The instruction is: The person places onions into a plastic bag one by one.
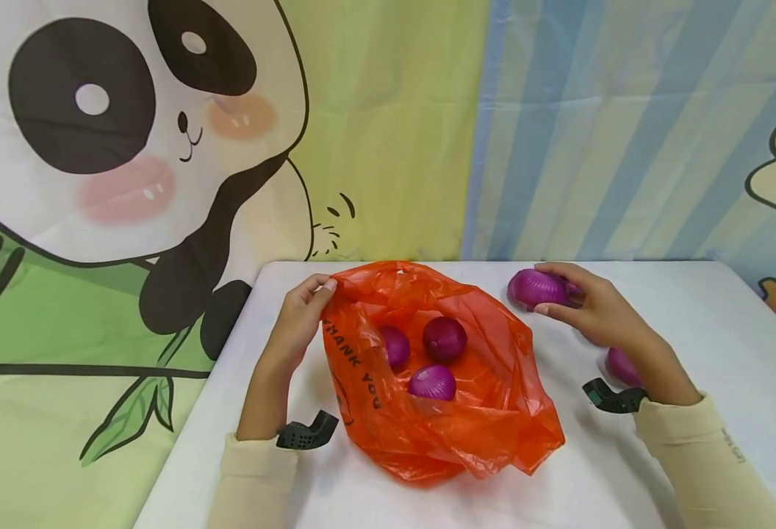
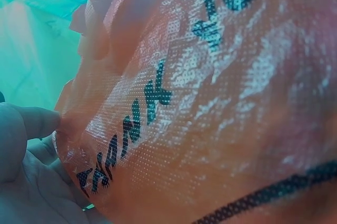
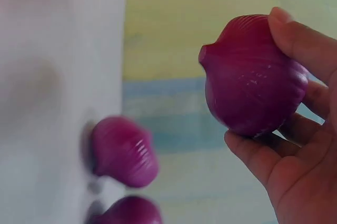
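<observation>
An orange-red plastic bag (image 1: 520,382) printed "THANK YOU" stands with its mouth wide, and several purple onions lie inside, among them one onion (image 1: 444,339) at the back and a paler onion (image 1: 432,383) in front. My left hand (image 1: 298,316) pinches the bag's left rim between thumb and fingers; the left wrist view shows the thumb pressed on the plastic (image 2: 147,129). To the right of the bag, my right hand (image 1: 596,305) grips another purple onion (image 3: 255,76) with thumb and fingertips, lifted off the table.
Two more onions show on the white table (image 1: 712,330) in the right wrist view: one onion (image 3: 125,152) and, partly cut off, another onion (image 3: 131,212). In the head view one onion (image 1: 622,367) is partly behind the right wrist. A printed panda curtain (image 1: 388,132) hangs behind.
</observation>
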The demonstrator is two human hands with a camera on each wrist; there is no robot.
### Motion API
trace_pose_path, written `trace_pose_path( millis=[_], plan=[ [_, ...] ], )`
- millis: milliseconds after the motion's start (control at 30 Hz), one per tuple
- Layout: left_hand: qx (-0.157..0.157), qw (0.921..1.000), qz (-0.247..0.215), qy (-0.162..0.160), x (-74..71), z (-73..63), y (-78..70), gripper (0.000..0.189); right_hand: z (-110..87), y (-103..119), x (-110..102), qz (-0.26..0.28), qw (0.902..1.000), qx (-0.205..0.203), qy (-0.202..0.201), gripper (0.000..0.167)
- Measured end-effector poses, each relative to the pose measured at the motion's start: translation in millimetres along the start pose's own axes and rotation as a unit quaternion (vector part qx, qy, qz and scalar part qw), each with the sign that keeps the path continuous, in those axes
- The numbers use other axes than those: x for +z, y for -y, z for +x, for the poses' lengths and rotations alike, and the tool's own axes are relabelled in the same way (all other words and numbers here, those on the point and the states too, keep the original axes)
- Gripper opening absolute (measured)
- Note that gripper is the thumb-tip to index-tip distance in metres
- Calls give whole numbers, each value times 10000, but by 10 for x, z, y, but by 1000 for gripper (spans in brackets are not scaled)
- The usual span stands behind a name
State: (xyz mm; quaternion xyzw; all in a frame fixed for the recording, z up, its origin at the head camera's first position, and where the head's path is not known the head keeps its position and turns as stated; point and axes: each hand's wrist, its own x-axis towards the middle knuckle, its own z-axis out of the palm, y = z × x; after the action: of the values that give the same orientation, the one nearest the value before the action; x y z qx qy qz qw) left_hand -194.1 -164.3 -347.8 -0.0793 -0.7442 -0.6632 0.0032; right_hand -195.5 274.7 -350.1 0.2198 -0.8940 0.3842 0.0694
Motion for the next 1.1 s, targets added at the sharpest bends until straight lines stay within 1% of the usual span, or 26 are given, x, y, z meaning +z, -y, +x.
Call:
trace_pose_path(
  millis=[100, 167, 267, 367, 467, 533, 667, 867, 967, 1100],
  plan=[
    [2, 10000, -18, 19, 3, 5, 13, 32, 27, 126, -46, 233, 9995, 213, -6, 62],
    [-3, 10000, -40, 36, 6, 4, 13, 32, 45, 213, -66, 360, 9991, 204, -53, 62],
    [-7, 10000, -60, 53, 18, 3, 11, 32, 73, 326, -85, 604, 9980, -168, -127, 62],
    [-17, 9999, -80, 63, 35, 1, 8, 31, 93, 422, -89, 926, 9937, -619, -134, 63],
    [-27, 9999, -86, 88, 49, 0, 3, 31, 110, 516, -82, 1350, 9861, -972, -31, 64],
    [-30, 9999, -70, 96, 52, -3, -3, 31, 124, 573, -72, 1707, 9785, -1151, 95, 64],
    [-41, 10000, -34, 77, 50, -14, -15, 31, 153, 664, -47, 2247, 9647, -1332, 335, 66],
    [-39, 9999, -42, 117, 51, -13, -25, 32, 187, 794, -16, 2560, 9565, -1309, 493, 65],
    [-4, 9999, -26, 126, 51, -15, -26, 35, 222, 854, 24, 2817, 9475, -1350, 690, 62],
    [16, 9999, -13, 111, 50, -17, -18, 38, 295, 900, 128, 3007, 9321, -1726, 1052, 59]
  ],
)
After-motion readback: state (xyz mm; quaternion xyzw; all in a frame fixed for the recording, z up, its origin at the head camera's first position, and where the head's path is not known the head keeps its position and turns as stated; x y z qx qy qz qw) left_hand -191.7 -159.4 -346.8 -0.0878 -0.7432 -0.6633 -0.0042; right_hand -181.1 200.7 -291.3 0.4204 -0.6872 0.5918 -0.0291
